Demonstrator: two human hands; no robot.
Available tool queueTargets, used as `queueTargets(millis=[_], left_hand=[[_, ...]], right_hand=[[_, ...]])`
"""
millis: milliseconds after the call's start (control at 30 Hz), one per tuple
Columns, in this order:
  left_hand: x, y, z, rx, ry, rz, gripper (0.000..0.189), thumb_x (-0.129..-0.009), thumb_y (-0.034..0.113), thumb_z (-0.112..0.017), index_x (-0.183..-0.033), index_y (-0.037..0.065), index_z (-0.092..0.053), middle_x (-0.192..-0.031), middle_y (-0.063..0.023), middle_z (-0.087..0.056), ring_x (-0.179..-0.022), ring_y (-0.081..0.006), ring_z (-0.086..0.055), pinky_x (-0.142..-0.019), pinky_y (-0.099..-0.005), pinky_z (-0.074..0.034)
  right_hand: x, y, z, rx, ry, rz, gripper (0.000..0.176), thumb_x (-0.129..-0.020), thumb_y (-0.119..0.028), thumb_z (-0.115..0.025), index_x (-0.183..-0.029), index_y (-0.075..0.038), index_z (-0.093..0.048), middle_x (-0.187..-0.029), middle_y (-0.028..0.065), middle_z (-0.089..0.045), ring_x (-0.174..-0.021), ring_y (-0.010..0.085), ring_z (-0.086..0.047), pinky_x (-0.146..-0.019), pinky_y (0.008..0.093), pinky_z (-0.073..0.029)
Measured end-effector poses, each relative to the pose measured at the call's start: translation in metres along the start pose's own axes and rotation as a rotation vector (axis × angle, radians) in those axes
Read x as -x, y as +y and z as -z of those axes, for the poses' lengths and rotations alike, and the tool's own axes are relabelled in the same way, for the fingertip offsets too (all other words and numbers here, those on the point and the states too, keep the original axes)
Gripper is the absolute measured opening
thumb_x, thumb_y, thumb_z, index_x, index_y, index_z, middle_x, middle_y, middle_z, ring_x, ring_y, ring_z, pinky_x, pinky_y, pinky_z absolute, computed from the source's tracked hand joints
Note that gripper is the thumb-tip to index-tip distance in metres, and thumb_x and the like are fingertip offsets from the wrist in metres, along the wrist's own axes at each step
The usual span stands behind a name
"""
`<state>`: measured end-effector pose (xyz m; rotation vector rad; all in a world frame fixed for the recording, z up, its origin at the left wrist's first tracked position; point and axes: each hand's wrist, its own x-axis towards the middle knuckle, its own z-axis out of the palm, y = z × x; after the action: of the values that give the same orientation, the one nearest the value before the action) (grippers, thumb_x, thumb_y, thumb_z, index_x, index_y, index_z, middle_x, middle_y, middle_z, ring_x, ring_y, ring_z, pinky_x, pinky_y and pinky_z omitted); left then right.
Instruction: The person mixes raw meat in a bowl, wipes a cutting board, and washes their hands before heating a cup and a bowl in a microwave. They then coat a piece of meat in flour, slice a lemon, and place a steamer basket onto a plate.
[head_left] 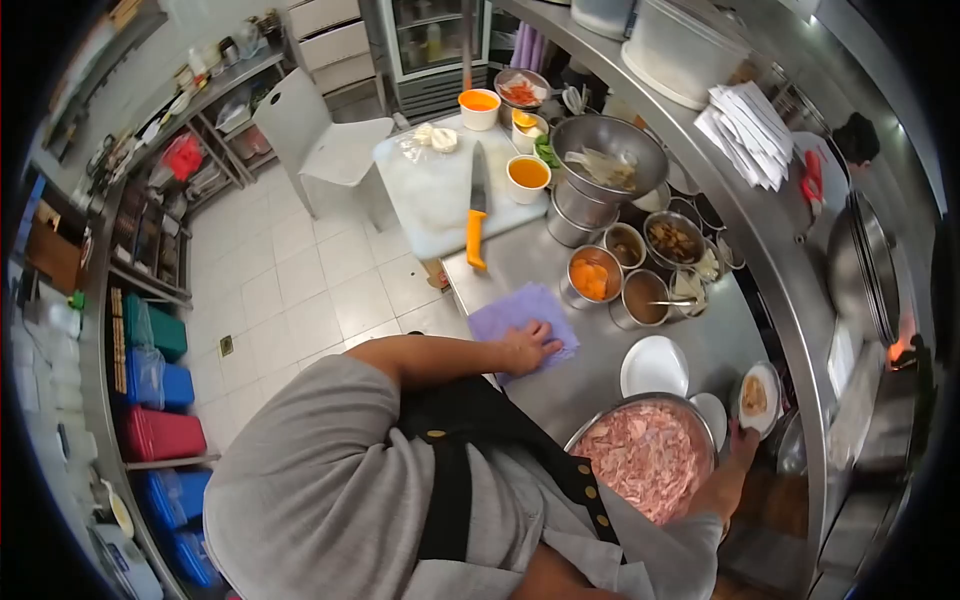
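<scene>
My left hand (532, 346) presses on a folded purple cloth (515, 308) on the steel worktop, its fingers bent against the fabric. On the far right, my right hand (742, 443) grips the rim of a small white dish (770, 403) with brown food in it. The dish is tilted, and part of that hand's fingers is hidden. Between my arms sits a wide steel bowl (575, 432) full of raw sliced meat (645, 455). Just behind it is a white plate (654, 367), with a smaller white lid or saucer (709, 415) beside the bowl.
A white cutting board (410, 190) bears an orange-handled knife (477, 210) and a plastic bag. Tubs of orange liquid (528, 175), a large steel bowl (640, 140) and several steel pots with ingredients (595, 275) crowd the back. A steel shelf (760, 215) overhangs the right side.
</scene>
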<state>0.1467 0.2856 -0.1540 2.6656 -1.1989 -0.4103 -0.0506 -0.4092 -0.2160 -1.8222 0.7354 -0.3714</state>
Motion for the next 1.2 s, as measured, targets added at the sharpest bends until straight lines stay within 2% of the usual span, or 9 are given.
queueTargets(millis=[100, 300, 433, 633, 767, 867, 967, 1100, 1200], left_hand=[[-0.002, -0.007, -0.009, 0.056, 0.02, 0.001, 0.061, -0.077, 0.02, -0.058, -0.134, 0.019, -0.036, -0.131, -0.017, -0.031, -0.114, -0.0357, -0.038, -0.083, -0.0455, -0.046], [-0.025, -0.063, -0.025, 0.863, 0.288, -0.157, 0.036, -0.082, 0.009, -0.056, -0.118, 0.007, -0.053, -0.106, -0.013, -0.054, -0.09, -0.0257, -0.057, -0.068, -0.0375, -0.052], [0.005, -0.08, 0.043, 1.508, 0.105, 0.144, 0.021, -0.086, 0.004, -0.052, -0.107, 0.003, -0.056, -0.097, -0.009, -0.058, -0.084, -0.0202, -0.061, -0.062, -0.033, -0.054], [-0.019, -0.094, 0.067, 1.697, -0.158, 0.206, 0.012, -0.089, 0.004, -0.046, -0.098, 0.0, -0.054, -0.094, -0.0105, -0.058, -0.079, -0.0233, -0.063, -0.063, -0.0352, -0.055], [-0.026, -0.056, 0.047, 1.705, -0.233, 0.128, 0.012, -0.088, 0.005, -0.049, -0.098, 0.001, -0.054, -0.094, -0.0112, -0.058, -0.078, -0.025, -0.063, -0.062, -0.0365, -0.054], [-0.062, -0.046, 0.042, 1.757, 0.119, 0.295, 0.011, -0.085, 0.007, -0.054, -0.094, 0.001, -0.055, -0.096, -0.0123, -0.058, -0.075, -0.0234, -0.063, -0.063, -0.034, -0.052], [-0.109, -0.059, 0.052, 0.847, 0.894, 0.281, 0.014, -0.078, 0.009, -0.059, -0.088, 0.0, -0.056, -0.08, -0.0125, -0.057, -0.064, -0.028, -0.059, -0.06, -0.0364, -0.049], [-0.169, -0.028, 0.076, 1.043, 0.777, 0.004, 0.015, -0.077, 0.01, -0.059, -0.087, -0.001, -0.055, -0.07, -0.0111, -0.059, -0.06, -0.0289, -0.058, -0.053, -0.0355, -0.046], [-0.215, 0.011, 0.135, 1.67, 0.265, 0.383, 0.018, -0.081, 0.014, -0.057, -0.092, -0.001, -0.055, -0.075, -0.0107, -0.061, -0.059, -0.0274, -0.06, -0.045, -0.0328, -0.047]], right_hand=[[0.023, -0.077, -0.013, -0.439, 0.352, -0.508, 0.039, -0.08, 0.004, -0.05, -0.118, 0.01, -0.041, -0.099, 0.0206, -0.06, -0.071, 0.0244, -0.061, -0.062, 0.0335, -0.056], [0.164, -0.316, -0.214, 0.181, 0.026, 0.193, 0.032, -0.077, -0.009, -0.058, -0.108, -0.003, -0.06, -0.096, 0.0134, -0.063, -0.083, 0.0275, -0.063, -0.072, 0.0337, -0.05], [0.25, -0.394, -0.351, 0.427, -0.326, -0.008, 0.03, -0.072, -0.008, -0.053, -0.099, -0.003, -0.065, -0.079, 0.0193, -0.065, -0.078, 0.0277, -0.065, -0.068, 0.0328, -0.051], [0.176, -0.301, -0.374, -0.524, 0.139, -0.095, 0.029, -0.075, 0.0, -0.053, -0.103, 0.003, -0.057, -0.077, 0.0102, -0.062, -0.061, 0.0157, -0.059, -0.053, 0.029, -0.049], [0.089, -0.26, -0.341, -0.475, 0.353, -0.233, 0.037, -0.084, -0.011, -0.049, -0.12, -0.003, -0.048, -0.105, 0.0134, -0.059, -0.082, 0.0256, -0.059, -0.068, 0.0368, -0.053], [0.037, -0.226, -0.326, -0.614, 0.272, -0.326, 0.042, -0.087, -0.017, -0.049, -0.128, -0.009, -0.043, -0.112, 0.0117, -0.056, -0.084, 0.0301, -0.055, -0.07, 0.0416, -0.053], [-0.022, -0.177, -0.318, -0.112, 0.066, -0.053, 0.037, -0.085, -0.016, -0.053, -0.121, -0.006, -0.048, -0.104, 0.0126, -0.056, -0.087, 0.0327, -0.056, -0.068, 0.0425, -0.053], [-0.015, -0.215, -0.324, -0.457, 0.09, -0.326, 0.028, -0.084, -0.012, -0.054, -0.109, 0.001, -0.052, -0.101, 0.0143, -0.056, -0.085, 0.0316, -0.058, -0.067, 0.0394, -0.054], [-0.016, -0.217, -0.319, -0.471, 0.037, -0.309, 0.021, -0.084, -0.005, -0.054, -0.102, 0.005, -0.053, -0.098, 0.0138, -0.058, -0.085, 0.0281, -0.061, -0.069, 0.0373, -0.057]])
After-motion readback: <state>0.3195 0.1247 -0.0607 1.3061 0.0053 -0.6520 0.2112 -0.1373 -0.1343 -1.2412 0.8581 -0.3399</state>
